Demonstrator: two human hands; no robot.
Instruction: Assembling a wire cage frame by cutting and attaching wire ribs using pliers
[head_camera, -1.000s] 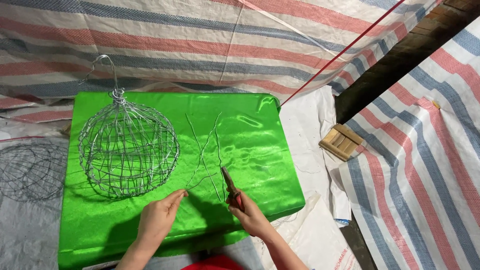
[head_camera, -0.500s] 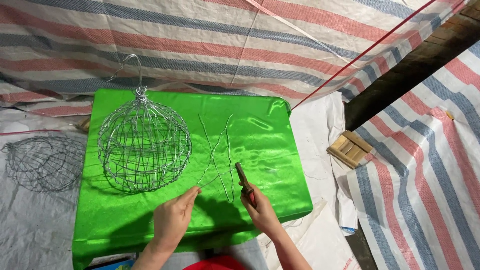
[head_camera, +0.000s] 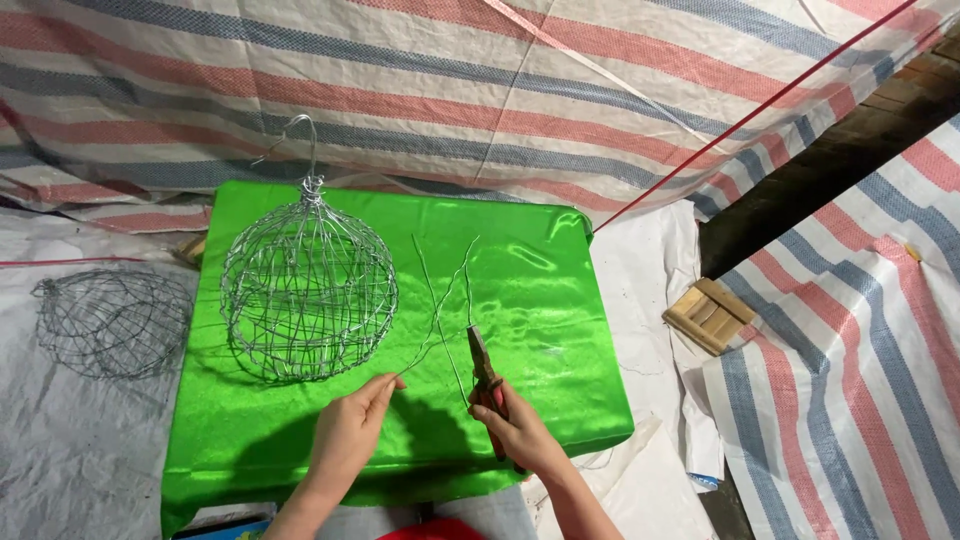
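Note:
My left hand (head_camera: 348, 432) pinches the near end of a thin silver wire (head_camera: 437, 300) that runs up across the shiny green cloth (head_camera: 540, 300). My right hand (head_camera: 515, 425) grips red-handled pliers (head_camera: 485, 368), whose jaws point away from me and touch a second wire strand. The strands cross and splay apart toward the far side. A round wire cage with a hook on top (head_camera: 308, 285) stands on the cloth to the left of the wires.
A second, darker wire cage (head_camera: 110, 320) lies on the white sheet at the left. A small wooden slatted block (head_camera: 710, 315) sits at the right. Striped red, blue and white tarpaulin (head_camera: 480, 90) covers the surroundings, with a red cord (head_camera: 760, 110) stretched across.
The view has shifted, so the cloth and cage sit further right in the frame. My hands stay on the wire and pliers, with the pliers now more upright against the strands.

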